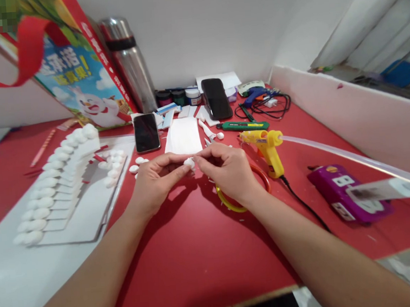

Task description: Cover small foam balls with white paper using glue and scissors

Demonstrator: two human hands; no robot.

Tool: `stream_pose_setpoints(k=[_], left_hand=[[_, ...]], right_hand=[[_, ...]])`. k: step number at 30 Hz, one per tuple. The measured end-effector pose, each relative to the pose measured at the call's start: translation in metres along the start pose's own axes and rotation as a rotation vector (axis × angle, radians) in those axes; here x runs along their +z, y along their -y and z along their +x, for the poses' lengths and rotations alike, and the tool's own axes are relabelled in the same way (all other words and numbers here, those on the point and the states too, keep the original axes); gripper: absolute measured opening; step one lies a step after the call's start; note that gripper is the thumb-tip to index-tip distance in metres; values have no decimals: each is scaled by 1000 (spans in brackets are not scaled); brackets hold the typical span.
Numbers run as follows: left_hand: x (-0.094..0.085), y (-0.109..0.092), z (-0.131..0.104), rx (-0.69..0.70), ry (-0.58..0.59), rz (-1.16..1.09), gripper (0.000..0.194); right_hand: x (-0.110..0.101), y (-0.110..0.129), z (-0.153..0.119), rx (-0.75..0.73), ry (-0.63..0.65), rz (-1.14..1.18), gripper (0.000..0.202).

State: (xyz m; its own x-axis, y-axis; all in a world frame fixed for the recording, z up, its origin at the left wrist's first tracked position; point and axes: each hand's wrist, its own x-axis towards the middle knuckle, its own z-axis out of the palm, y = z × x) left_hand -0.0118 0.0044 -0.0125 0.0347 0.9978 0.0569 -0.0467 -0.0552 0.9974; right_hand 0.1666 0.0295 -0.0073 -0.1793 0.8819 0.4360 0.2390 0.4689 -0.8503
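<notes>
A small white lump [189,163], soft like modelling clay, is pinched between the thumb and fingers of my left hand [152,182]. From the other side, the thumb and fingertips of my right hand [227,171] pinch the same lump. Beneath the right hand lie scissors [226,204] with red and yellow handles, partly hidden. Several white rounded pieces [134,169] rest beside my left hand. Further left is a white stepped model [86,181], edged with rows of such pieces. Behind my fingers are a white sheet [183,134] and a longer white lump [207,128].
At the right stand a yellow glue gun [270,150] with a long clear stick and a purple box [350,191]. Behind are a green cutter [244,126], two phones [146,132], paint jars [178,98], a steel flask [130,64] and a printed bag [86,82].
</notes>
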Motion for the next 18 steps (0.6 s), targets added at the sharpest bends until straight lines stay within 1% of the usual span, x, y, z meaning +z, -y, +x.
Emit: stream_pose_setpoints(k=[5, 7, 12, 16, 18], left_hand=[[-2, 4, 2, -32, 18, -83, 29], [-2, 3, 2, -37, 31, -88, 28], [0, 0, 1, -57, 50, -81, 26], [2, -1, 2, -146, 53, -208, 23], [3, -1, 4, -195, 45, -289, 21]], right_hand=[[1, 1, 1, 95, 43, 110, 13], [0, 1, 0, 98, 53, 78, 14], [0, -1, -2, -3, 41, -136, 13], [-1, -5, 2, 40, 45, -118, 13], [-6, -1, 6, 84, 16, -94, 13]])
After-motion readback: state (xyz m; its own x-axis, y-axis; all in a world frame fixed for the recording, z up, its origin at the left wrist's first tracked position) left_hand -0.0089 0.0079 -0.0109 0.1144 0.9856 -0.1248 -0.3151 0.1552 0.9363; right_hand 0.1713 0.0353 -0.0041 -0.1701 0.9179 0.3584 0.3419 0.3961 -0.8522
